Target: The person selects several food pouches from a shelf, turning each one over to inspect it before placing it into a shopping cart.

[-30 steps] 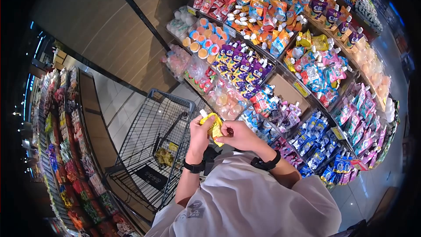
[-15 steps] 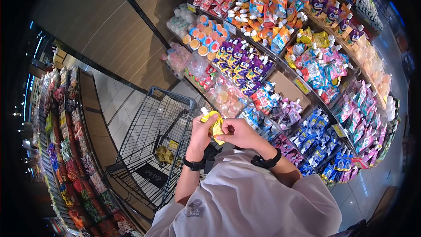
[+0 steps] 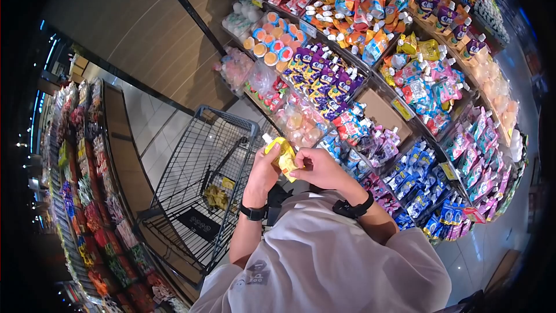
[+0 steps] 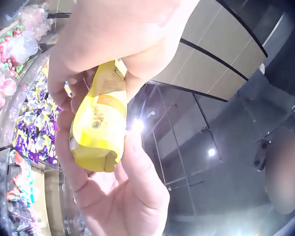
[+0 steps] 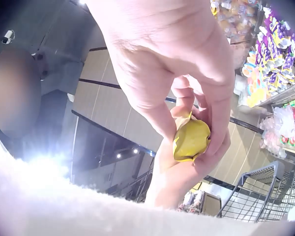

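While both hands hold it close before the body, the yellow spouted pouch sits tilted, spout end up.
The left hand wraps its fingers around the pouch body and the right hand pinches the lower end between thumb and fingers, probably so that the printed face turns toward the eyes. The shopping cart stands just beside, on the left; the purple pouches lie near, beyond the hands.
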### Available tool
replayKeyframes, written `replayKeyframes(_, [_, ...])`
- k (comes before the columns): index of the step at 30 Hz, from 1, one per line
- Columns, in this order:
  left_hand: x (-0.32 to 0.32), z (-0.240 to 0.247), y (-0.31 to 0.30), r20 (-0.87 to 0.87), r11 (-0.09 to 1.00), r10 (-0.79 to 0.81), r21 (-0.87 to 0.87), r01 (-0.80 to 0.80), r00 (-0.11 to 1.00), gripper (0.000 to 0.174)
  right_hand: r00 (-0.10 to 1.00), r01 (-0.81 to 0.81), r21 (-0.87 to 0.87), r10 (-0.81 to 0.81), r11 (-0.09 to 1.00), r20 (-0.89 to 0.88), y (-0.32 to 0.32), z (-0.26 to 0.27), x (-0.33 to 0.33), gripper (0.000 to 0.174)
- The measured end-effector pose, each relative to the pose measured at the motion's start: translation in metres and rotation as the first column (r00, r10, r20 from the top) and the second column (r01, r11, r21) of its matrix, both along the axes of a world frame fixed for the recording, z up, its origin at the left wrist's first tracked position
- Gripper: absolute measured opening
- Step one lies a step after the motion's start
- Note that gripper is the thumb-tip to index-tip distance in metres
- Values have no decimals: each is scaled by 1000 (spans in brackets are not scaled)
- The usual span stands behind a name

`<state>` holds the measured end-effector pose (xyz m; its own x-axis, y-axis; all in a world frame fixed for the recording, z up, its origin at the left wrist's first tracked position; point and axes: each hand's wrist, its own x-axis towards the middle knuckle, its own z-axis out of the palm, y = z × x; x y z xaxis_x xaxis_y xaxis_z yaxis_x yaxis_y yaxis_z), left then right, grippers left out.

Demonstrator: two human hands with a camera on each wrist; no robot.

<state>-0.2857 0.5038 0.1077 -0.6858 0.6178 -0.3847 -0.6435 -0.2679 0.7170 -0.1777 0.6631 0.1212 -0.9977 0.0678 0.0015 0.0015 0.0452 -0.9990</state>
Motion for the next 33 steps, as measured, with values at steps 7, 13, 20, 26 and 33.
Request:
replayKeyframes(7, [3,-23,-14,-6,974,-227,1,227,974,34,995,72,-76,-67,994,69,2,-3,-2,30])
replayKeyframes(13, [-24,1,-43,57,995,27,-97,-21,998,37,988,-15,-128,34,992,152,3,-14,-2,16])
replayKeyframes(20, [-83,-25,-195,-513,879,246,-239,-412,823,29,973,-42,-198,85,979,216,16,-18,-1,12])
replayKeyframes(26, [-72,-100,-291,29,780,601,-239,-578,799,33,973,-63,-194,103,979,206,24,-22,-8,11])
replayKeyframes(33, [1,-224,-348,237,690,714,-398,-605,658,33,967,56,-50,-41,997,251,74,-58,-1,9])
